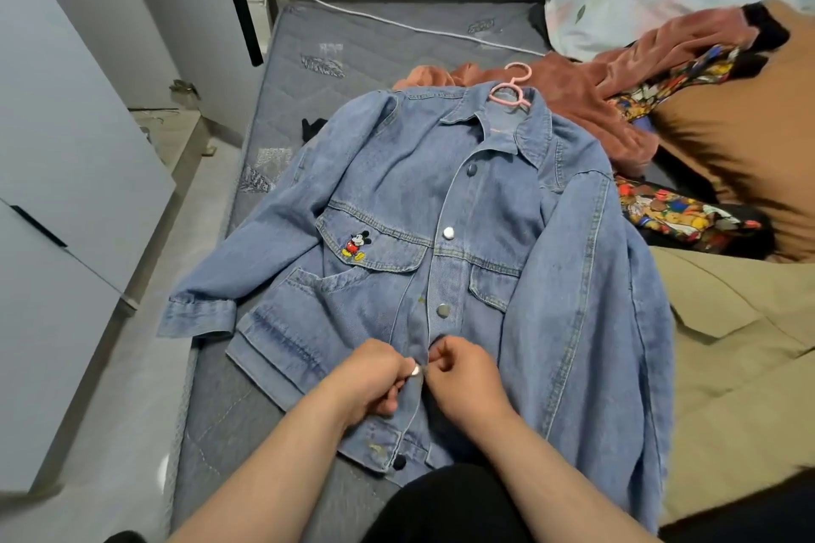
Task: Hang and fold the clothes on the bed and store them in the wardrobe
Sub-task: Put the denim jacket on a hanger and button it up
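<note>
So, the blue denim jacket lies flat on the grey quilted bed mattress. Its front side is up, its collar is far from the person and its bottom edge is close. A pink plastic hanger is inside the neck, and its hook pokes out past the collar.

Both hands are low on the front of the jacket, where the two edges meet. The left hand has its fingers curled. Its thumb and finger pinch the jacket edge right at a round silver button. The right hand is curled too and pinches the other edge, just beside that button (the two hands almost touch). Two more shiny buttons sit higher up the front.

On the chest pocket flap is a little sewn Mickey Mouse picture, with red shorts and yellow shoes. Pale marks woven into the mattress are too blurry to read.

To the right of the jacket lie a rust-red velvet cloth, a bright cartoon-print cloth and a tan cloth.
</note>
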`<state>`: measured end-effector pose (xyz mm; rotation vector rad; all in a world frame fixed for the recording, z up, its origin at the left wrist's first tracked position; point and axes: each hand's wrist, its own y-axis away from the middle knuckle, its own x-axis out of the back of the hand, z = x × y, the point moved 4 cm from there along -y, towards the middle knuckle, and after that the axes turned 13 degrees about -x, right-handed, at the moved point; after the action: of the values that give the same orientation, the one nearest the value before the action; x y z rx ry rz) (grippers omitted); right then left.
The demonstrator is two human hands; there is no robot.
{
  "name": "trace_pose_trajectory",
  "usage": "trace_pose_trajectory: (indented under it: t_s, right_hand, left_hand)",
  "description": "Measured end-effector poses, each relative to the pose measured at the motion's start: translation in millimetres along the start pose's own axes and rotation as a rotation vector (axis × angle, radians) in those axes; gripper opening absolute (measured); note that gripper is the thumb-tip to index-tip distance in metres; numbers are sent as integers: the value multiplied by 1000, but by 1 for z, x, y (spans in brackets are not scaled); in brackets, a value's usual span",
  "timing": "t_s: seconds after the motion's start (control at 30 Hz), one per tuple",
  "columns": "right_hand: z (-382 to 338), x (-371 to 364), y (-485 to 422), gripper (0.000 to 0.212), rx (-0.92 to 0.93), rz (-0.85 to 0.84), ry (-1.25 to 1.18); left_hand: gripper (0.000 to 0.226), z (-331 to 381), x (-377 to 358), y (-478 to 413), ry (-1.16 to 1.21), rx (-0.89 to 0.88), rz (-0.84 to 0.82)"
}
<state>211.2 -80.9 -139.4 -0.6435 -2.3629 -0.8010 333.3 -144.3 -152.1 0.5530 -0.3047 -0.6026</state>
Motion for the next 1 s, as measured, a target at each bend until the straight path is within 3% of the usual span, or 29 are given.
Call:
trace_pose_trajectory:
  t_s: [0.13,0.23,0.33,0.47,0.53,0.63,0.77,0.9,1.0]
  right_hand:
    - [-4,32,-13,22,103,206,-95]
    - [-21,34,-26,30,210,97,45]
    - [-29,33,-39,25,237,45,220]
    - [-31,32,-53,3,245,3,323]
    - [-30,32,-59,11,195,14,311]
    - [-21,31,-68,20,38,-29,150]
    - [-10,27,-73,25,-136,-141,-196]
    - [-4,29,-70,25,-172,-216,-423]
    - [1,28,-65,26,-105,-257,-433]
  left_hand:
    - [23,12,9,1,-579,-384,176]
    - [22,25,2,2,-828,-652,111]
    - [16,23,-1,-3,-962,-668,19]
    - [9,19,-8,-3,-1076,-698,22]
    - [10,20,-11,-5,-1076,-643,55]
    - [14,25,-7,-14,-995,-555,182]
    - [24,41,-2,-30,-858,-627,274]
    - [15,49,-2,-38,-908,-688,246]
    - [13,50,-2,-40,-980,-736,209]
